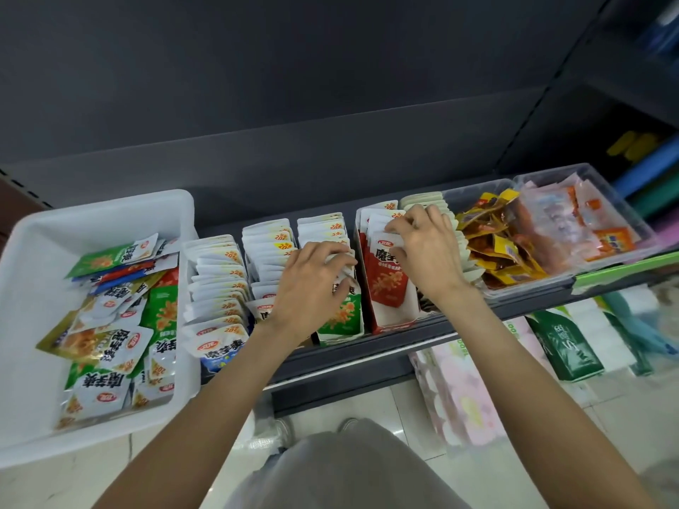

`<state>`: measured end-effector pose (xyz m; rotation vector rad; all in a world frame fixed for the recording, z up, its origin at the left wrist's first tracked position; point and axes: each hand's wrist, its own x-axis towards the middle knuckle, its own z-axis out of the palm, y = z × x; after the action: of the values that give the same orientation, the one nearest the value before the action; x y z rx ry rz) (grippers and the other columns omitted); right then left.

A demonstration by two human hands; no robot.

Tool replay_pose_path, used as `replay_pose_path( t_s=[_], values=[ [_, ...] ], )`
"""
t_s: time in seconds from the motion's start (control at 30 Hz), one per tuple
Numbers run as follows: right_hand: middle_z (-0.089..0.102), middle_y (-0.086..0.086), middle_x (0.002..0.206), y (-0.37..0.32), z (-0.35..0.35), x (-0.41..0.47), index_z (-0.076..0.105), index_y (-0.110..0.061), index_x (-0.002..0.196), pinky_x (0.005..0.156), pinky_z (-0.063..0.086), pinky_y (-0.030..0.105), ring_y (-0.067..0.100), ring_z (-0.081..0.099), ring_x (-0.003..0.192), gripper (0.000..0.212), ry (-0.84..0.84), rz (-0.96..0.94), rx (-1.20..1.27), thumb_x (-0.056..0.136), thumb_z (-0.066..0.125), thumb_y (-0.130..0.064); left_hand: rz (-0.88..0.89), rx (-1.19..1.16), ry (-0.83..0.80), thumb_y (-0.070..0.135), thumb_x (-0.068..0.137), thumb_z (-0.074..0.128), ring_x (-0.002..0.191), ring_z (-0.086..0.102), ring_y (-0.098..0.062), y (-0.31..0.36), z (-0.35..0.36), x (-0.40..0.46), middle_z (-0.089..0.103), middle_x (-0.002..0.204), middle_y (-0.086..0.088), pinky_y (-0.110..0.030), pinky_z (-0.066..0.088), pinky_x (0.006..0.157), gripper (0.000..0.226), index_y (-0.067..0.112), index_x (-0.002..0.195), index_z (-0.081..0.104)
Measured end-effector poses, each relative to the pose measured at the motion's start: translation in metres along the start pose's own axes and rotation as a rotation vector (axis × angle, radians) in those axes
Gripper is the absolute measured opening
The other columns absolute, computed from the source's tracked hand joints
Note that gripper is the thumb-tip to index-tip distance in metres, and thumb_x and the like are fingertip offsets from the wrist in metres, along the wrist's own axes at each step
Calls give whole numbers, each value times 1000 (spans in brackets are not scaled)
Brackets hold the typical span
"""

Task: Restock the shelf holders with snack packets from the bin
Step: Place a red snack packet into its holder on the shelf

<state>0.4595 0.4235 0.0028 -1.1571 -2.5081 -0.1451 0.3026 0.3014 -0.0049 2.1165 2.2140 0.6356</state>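
Left hand grip pinches packets in the green holder, centre frame. Right hand grip pinches packets in the red holder. Bin lower left, half full. Risk: packed rows buckle, packets spill off shelf.

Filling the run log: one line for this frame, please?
phase: tidying holders | left hand: on packets in green holder | right hand: fingering packets in red holder | white bin: packets remain
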Motion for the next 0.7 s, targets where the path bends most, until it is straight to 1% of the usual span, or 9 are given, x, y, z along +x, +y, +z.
replay_pose_path(
  t_s=[0.07,0.13,0.23,0.33,0.43,0.5,0.57,0.63,0.7],
  values=[
    [61,11,101,-5,-12,-2,68,-13,105,80,46,40,30,54,96,35,60,28,84,72,79,-11,8,-29,29,22,84,65,109,54,-20,-2,-7,-1,61,116,2,-38,42,95,29,21,113,65],
    [60,9,106,-14,-28,-6,65,-14,111,85,44,37,27,52,101,30,115,87,248,81,71,-14,-7,-82,105,29,87,59,103,54,-16,-3,-20,-5,63,107,5,-33,41,91,27,22,112,64],
    [61,1,102,-45,-51,-8,62,-17,113,81,44,30,18,55,95,26,117,120,566,87,61,-12,-73,-207,338,33,90,52,79,52,-5,-13,-50,-22,61,81,11,-26,41,78,22,20,102,64],
    [64,-7,90,-96,-68,-2,63,-18,108,71,48,25,8,57,78,22,26,-33,705,88,61,-11,-92,-270,620,28,93,50,61,48,-6,-38,-84,-53,57,64,5,-23,39,64,13,19,92,60],
    [69,-9,89,-154,-75,12,65,-21,104,67,51,26,8,63,76,16,-132,-234,707,91,59,-17,-173,-231,752,32,97,45,61,47,-7,-81,-115,-93,55,65,1,-16,36,61,22,15,94,59],
    [70,-9,91,-193,-70,26,66,-22,103,65,52,28,8,63,73,14,-219,-338,721,92,57,-19,-314,-195,726,29,94,48,64,50,-9,-119,-127,-119,57,71,1,-16,38,61,22,12,96,61],
    [69,-9,92,-232,-57,44,67,-22,102,65,52,30,7,62,73,15,-285,-421,736,92,56,-20,-464,-143,606,29,90,50,74,53,-14,-164,-129,-142,59,81,3,-23,42,64,22,14,102,61],
    [68,-7,97,-269,-35,65,67,-21,104,69,53,33,10,62,80,17,-354,-482,707,93,55,-19,-573,-61,443,30,86,54,86,55,-21,-206,-121,-157,62,95,-1,-31,45,71,29,14,109,61],
    [66,-2,109,-302,-6,87,65,-19,112,76,51,32,15,62,92,22,-429,-539,586,94,52,-18,-634,-29,336,21,85,61,95,56,-29,-235,-111,-161,62,104,-8,-35,45,78,30,11,113,61]
  ],
)
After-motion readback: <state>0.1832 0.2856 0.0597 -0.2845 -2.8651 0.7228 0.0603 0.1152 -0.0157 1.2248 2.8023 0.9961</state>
